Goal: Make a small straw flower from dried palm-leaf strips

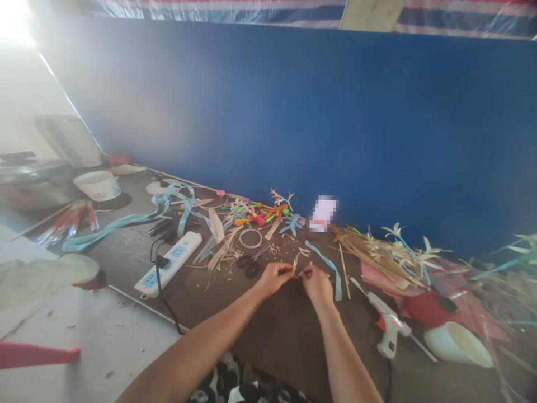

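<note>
My left hand (274, 280) is closed in a pinch on a small pale strip of dried husk (295, 263) that sticks up past the fingertips. Close beside it, my right hand (318, 285) also pinches with its fingertips; what lies between them is too small to make out. Dark-handled scissors (251, 264) rest on the dark table (268, 341) just left of my left hand. To the right of my right hand lie a light blue ribbon strip (329, 260) and a thin straw-coloured stick (344, 271). Farther right is a white glue gun (390, 322) with an orange trigger.
A power strip (170, 266) with a plugged-in black cord lies left. Husk scraps, a clear ring (250, 239) and colourful twisted pieces (262, 217) lie beyond my hands. Dried husks with pale flowers (377, 254) and a tipped white cup (457, 342) are right. A blue panel (293, 112) stands behind.
</note>
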{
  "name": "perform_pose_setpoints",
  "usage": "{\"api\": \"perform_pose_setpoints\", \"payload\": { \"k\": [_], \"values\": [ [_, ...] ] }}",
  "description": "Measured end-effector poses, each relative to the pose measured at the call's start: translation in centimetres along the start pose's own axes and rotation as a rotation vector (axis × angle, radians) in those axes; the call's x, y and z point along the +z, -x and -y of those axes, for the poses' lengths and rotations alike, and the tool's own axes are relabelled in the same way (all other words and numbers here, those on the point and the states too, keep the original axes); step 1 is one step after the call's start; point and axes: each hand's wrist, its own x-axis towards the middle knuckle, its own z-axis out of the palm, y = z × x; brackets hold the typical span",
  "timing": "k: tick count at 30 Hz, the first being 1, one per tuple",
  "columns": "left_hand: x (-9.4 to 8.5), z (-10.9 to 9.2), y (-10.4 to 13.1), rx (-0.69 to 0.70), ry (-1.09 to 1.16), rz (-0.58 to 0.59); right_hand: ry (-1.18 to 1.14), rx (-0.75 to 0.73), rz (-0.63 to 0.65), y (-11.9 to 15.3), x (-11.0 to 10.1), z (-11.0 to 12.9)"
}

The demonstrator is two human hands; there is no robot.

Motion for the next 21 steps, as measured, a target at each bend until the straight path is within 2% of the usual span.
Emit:
{"api": "perform_pose_setpoints", "payload": {
  "k": [11,17,21],
  "values": [
    [-0.1,0.1,0.0,0.013,-0.053,0.005,-0.126,-0.072,-0.052,0.3,0.4,0.3],
    [0.1,0.6,-0.1,-0.035,-0.029,-0.011,-0.323,-0.181,-0.076,1.0,-1.0,0.1],
    [0.2,0.9,-0.2,-0.048,0.014,-0.04,-0.552,-0.298,-0.043,1.8,-2.2,0.7]
  ]
}}
